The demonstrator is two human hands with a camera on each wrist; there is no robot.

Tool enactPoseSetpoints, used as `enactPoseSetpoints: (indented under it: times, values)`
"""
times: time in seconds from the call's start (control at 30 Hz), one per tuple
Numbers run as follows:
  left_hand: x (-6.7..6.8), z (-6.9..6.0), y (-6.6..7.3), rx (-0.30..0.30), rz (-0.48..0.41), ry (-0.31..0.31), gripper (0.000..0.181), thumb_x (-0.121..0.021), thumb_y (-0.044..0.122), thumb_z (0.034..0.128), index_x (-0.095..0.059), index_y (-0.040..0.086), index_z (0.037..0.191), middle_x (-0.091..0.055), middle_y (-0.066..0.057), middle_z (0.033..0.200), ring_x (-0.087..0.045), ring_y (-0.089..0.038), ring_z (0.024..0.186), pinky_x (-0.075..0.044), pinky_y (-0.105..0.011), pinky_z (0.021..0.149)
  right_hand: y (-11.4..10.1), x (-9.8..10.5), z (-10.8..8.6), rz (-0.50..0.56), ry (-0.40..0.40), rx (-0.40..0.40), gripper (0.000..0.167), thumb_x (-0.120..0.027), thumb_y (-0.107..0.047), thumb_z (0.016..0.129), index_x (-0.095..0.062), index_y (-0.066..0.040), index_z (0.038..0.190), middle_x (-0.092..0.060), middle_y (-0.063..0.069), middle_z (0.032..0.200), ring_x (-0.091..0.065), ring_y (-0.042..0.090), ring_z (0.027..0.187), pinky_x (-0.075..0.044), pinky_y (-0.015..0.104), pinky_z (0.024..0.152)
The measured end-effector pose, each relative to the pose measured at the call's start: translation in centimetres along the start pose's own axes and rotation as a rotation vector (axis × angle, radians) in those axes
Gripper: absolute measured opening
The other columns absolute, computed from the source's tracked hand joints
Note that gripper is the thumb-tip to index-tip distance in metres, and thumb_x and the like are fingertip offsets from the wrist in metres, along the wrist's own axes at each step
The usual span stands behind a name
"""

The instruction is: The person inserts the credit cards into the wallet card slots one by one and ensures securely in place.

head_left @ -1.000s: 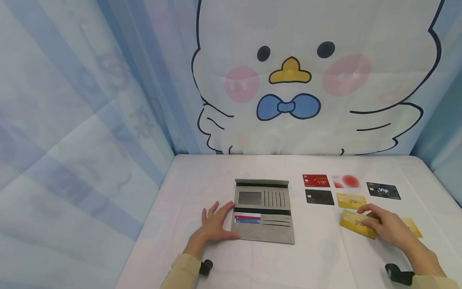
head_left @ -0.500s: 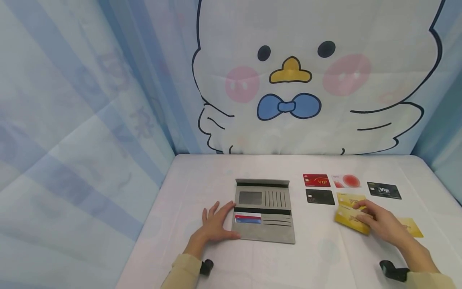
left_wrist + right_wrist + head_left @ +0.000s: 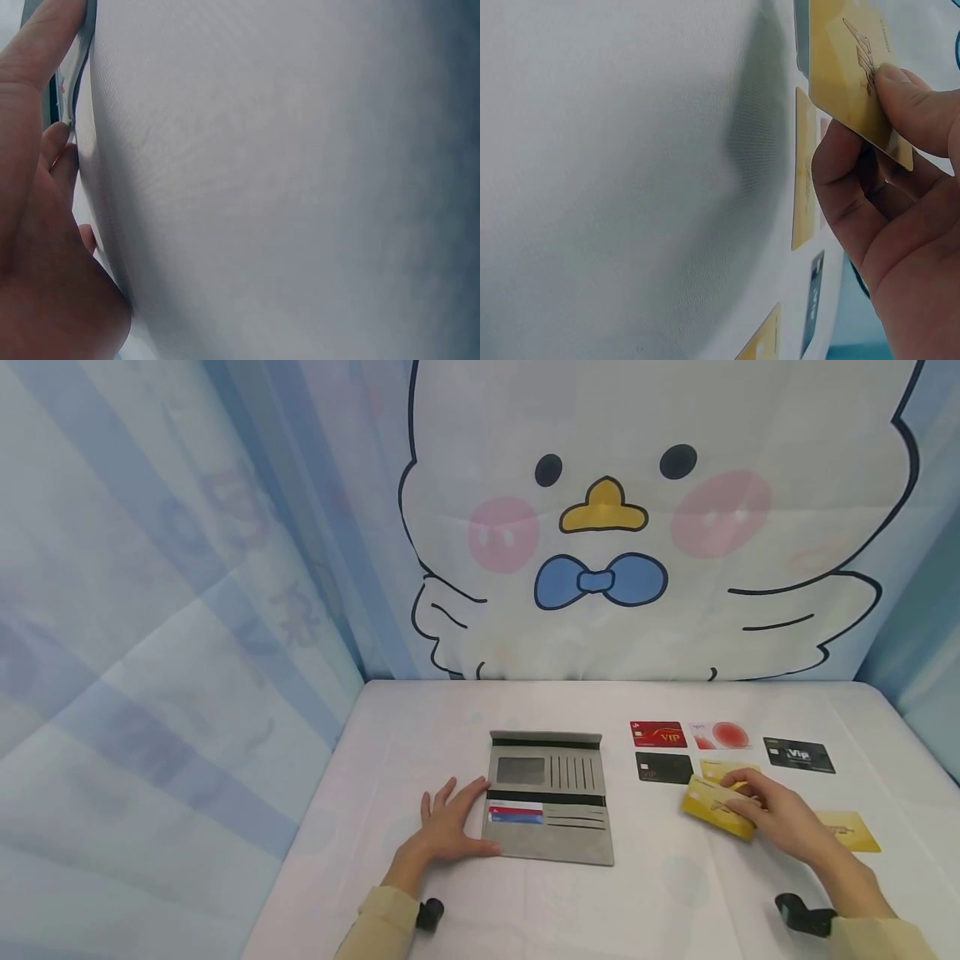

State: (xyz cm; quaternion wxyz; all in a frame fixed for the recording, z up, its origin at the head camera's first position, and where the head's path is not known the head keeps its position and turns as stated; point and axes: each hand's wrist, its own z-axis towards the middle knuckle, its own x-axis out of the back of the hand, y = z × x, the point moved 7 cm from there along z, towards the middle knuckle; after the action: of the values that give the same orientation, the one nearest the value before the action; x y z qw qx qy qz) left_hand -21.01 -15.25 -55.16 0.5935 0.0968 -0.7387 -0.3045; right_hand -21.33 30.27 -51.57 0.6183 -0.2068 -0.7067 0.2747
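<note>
A grey card wallet [image 3: 551, 847] lies unfolded on the table, with a red, white and blue card [image 3: 515, 812] in one of its left slots. My left hand [image 3: 448, 828] rests at the wallet's left edge, fingers spread, thumb on the lower corner. Between thumb and fingers, my right hand [image 3: 780, 814] pinches a gold card [image 3: 712, 807], held tilted above the table; the right wrist view shows the thumb across the face of the gold card [image 3: 855, 67]. Behind it, another gold card [image 3: 720, 769] lies partly covered.
Flat on the table are a red VIP card [image 3: 658, 734], a white card with red circles [image 3: 720, 736], a black card [image 3: 664, 768], a dark Vip card [image 3: 798, 755] and a gold card [image 3: 851, 832] at the right. A patterned curtain [image 3: 600, 643] stands behind the table [image 3: 420, 718].
My right hand has moved left and slightly away from me with the gold card, uncovering more of the gold card at the right. The left hand and wallet have stayed put.
</note>
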Motion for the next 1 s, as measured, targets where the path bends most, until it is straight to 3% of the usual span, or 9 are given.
enactPoseSetpoints:
  times: [0.23,0.5,1.0]
  values:
    - [-0.1,0.1,-0.1,-0.004,0.003,-0.002,0.098,-0.086,0.048,0.0738,-0.04,0.017,0.154,-0.036,-0.005,0.16,-0.013,-0.039,0.15,0.005,-0.07,0.113,-0.9,-0.2,0.2,0.015,0.003,0.018,0.026,-0.063,-0.007,0.098,-0.055,-0.001,0.122,-0.06,0.027,0.115,-0.059,0.035,0.094,-0.057,0.045,0.081]
    - [-0.2,0.1,-0.1,-0.001,0.007,0.0,0.099,-0.086,0.048,0.0737,-0.04,0.016,0.154,-0.036,-0.005,0.161,-0.013,-0.04,0.15,0.005,-0.069,0.113,-1.5,-0.7,0.5,0.032,0.005,0.03,0.026,-0.064,-0.008,0.098,-0.055,-0.003,0.122,-0.061,0.024,0.114,-0.059,0.035,0.095,-0.057,0.05,0.084]
    - [-0.1,0.1,-0.1,-0.002,0.009,0.007,0.099,-0.087,0.049,0.0734,-0.04,0.016,0.154,-0.036,-0.005,0.16,-0.013,-0.04,0.149,0.005,-0.07,0.112,-2.8,-1.2,1.3,0.062,-0.002,0.039,0.026,-0.064,-0.008,0.098,-0.056,-0.004,0.122,-0.063,0.021,0.111,-0.06,0.032,0.093,-0.058,0.038,0.079]
